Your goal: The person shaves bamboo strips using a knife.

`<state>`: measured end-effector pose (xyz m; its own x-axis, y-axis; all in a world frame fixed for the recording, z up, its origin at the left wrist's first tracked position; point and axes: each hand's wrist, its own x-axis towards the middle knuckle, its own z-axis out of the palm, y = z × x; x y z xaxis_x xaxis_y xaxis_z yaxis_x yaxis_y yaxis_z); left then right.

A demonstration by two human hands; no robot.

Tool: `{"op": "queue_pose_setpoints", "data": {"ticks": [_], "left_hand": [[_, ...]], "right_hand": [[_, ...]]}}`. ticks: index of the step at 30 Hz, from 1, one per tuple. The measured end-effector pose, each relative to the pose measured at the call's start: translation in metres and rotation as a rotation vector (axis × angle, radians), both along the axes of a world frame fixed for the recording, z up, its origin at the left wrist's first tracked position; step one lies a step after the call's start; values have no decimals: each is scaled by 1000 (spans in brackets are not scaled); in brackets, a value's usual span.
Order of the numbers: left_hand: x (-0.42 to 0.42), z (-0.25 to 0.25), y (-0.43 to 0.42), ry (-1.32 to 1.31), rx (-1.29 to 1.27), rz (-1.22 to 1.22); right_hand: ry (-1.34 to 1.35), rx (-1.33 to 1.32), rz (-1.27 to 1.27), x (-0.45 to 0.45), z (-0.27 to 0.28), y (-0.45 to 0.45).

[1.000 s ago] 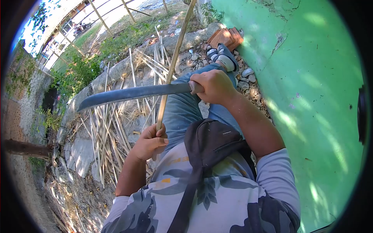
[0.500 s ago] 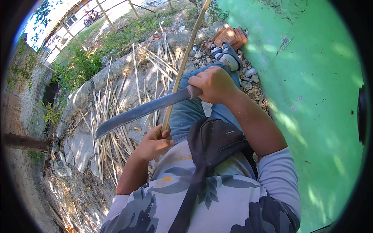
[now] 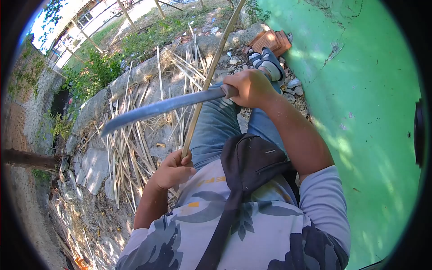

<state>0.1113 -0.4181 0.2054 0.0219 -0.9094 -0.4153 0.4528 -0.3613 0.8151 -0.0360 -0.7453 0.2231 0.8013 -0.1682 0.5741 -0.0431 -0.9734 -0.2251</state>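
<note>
Right hand (image 3: 252,89): clenched on the handle (image 3: 230,91) of the machete (image 3: 162,105), presumably for control.
Left hand (image 3: 173,170): grasping the stick (image 3: 194,122) at its near end, apparently leaving most of its length free.
Machete: extends leftward from the right hand, crossing the stick beyond the left hand; contact cannot be confirmed.
Stick: slants up and away from the left hand, over the legs (image 3: 209,135).
Bag (image 3: 254,157): between and below the hands, against the shirt (image 3: 270,234), likely kept there by its strap.
Loose sticks (image 3: 135,153): heaped left of the left hand, seemingly within reach.
Tiles (image 3: 270,42): stacked beyond the right hand, beside the wall (image 3: 360,112).
</note>
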Motion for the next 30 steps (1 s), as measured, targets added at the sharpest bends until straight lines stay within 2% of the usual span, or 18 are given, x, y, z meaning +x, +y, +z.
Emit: {"op": "queue_pose_setpoints", "data": {"ticks": [6,10,11,14,15,18,19,22,25,28,30], "left_hand": [[8,-14,20,38,-4,67],[11,-23,32,6,-42,225],[16,-24,34,-5,-30,270],[28,-28,42,-75,35,416],[32,-28,42,-108,55,462],[46,-39,46,-124,73,540],[49,-45,46,-131,89,566],[56,-65,45,-181,122,596],[54,-72,37,-232,124,603],[52,-68,32,-194,78,516],[52,-72,31,-137,20,454]], "right_hand": [[52,14,-50,5,7,1],[5,62,-34,2,-4,1],[-13,110,-21,0,-9,-5],[48,267,-195,-14,-9,-8],[-98,313,-125,-21,-17,-13],[-229,549,-135,-39,-51,-31],[-231,681,-88,-48,-45,-26],[-101,799,-191,-74,-29,-14],[-101,1167,-197,-97,-25,-5],[-182,1210,-204,-107,-26,8],[-211,1146,-238,-114,-30,13]]}}
